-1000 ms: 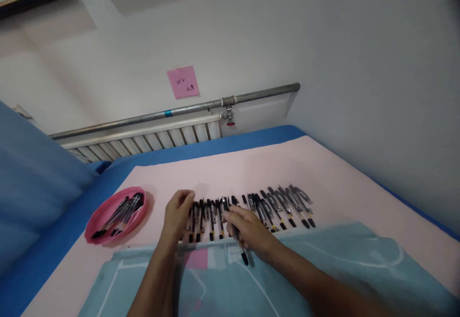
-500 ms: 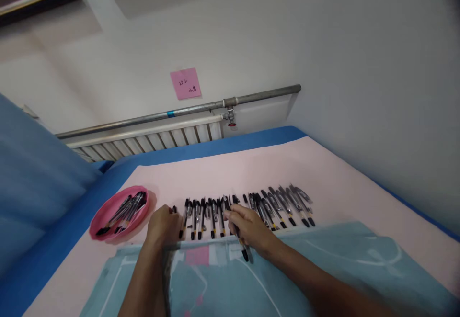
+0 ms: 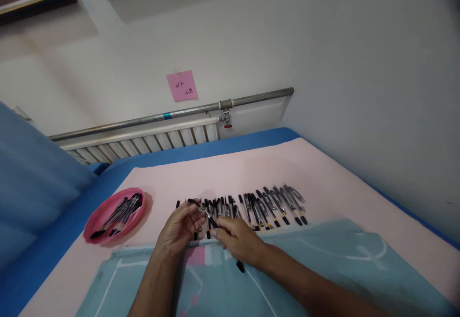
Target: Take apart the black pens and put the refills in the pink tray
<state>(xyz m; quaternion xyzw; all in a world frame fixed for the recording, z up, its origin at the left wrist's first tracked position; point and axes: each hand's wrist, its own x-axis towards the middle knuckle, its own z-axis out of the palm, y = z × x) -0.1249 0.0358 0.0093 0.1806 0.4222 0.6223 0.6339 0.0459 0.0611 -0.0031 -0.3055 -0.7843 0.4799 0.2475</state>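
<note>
My right hand [image 3: 235,238] is closed around a black pen [image 3: 212,222]. The tip of that pen points up and left, and its black end shows below my palm. In my left hand [image 3: 181,226], thumb and fingers pinch a small black piece that looks like a pen cap [image 3: 193,203]. It meets or nearly meets the pen's tip; I cannot tell which. Behind both hands lies a row of pens [image 3: 264,207], several with black ends and yellow bands. My hands partly hide the row's left part. One loose black cap [image 3: 178,204] lies just behind my left hand.
A pink basket [image 3: 89,211] with several pens in it stands on the left. Pale pink sheeting [image 3: 215,168] covers the blue table [image 3: 266,136]. A light blue cloth [image 3: 309,259] lies along the near edge. Wall, pipe [image 3: 194,110] and radiator [image 3: 154,142] stand behind.
My left hand has come right, away from the loose cap, and now holds a black piece. My right hand has shifted slightly left and tilted the pen's tip toward it.
</note>
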